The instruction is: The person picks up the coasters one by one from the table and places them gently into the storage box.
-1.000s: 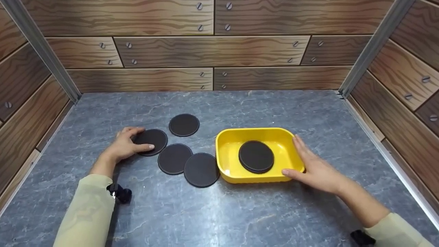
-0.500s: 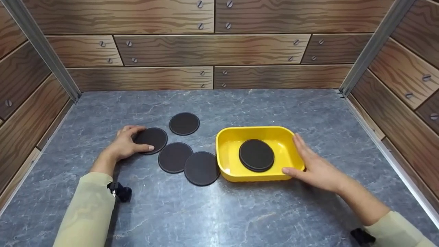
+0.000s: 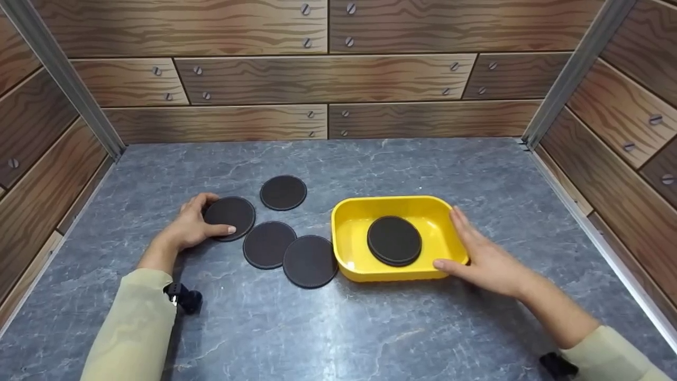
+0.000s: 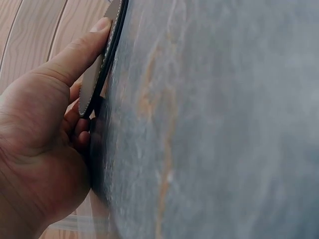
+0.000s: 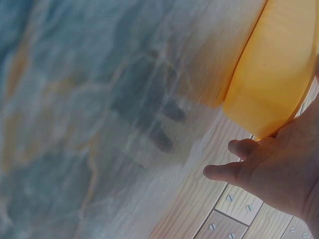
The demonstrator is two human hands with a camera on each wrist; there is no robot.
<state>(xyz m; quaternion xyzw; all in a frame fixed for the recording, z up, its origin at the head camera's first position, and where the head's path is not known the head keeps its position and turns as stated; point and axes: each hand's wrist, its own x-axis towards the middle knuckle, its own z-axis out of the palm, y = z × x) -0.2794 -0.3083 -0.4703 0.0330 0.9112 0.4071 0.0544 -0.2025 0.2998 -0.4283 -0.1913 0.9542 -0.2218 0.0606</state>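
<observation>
In the head view, my left hand (image 3: 191, 222) is at the left edge of a round black coaster (image 3: 230, 218). Its thumb lies on top while the fingers tuck behind and under the edge. The left wrist view shows this coaster (image 4: 97, 67) edge-on, pinched and tilted, with pale stitching round its rim. My right hand (image 3: 489, 264) holds the right end of a yellow plastic tub (image 3: 389, 276), thumb over the near rim and fingers along the outer side. Inside the tub lie stacked black coasters (image 3: 394, 239). The right wrist view shows two fingers sticking out past the tub wall (image 5: 271, 64).
Three more black coasters lie on the grey marbled table (image 3: 264, 328): a far coaster (image 3: 283, 192), a middle coaster (image 3: 270, 245) and a near coaster (image 3: 310, 261) against the tub's left side. Wood-patterned walls (image 3: 328, 79) enclose the back and sides.
The left fingertips have slipped from the coaster's upper edge to behind it, and the coaster has shifted slightly left toward the palm. The right hand and tub have stayed put.
</observation>
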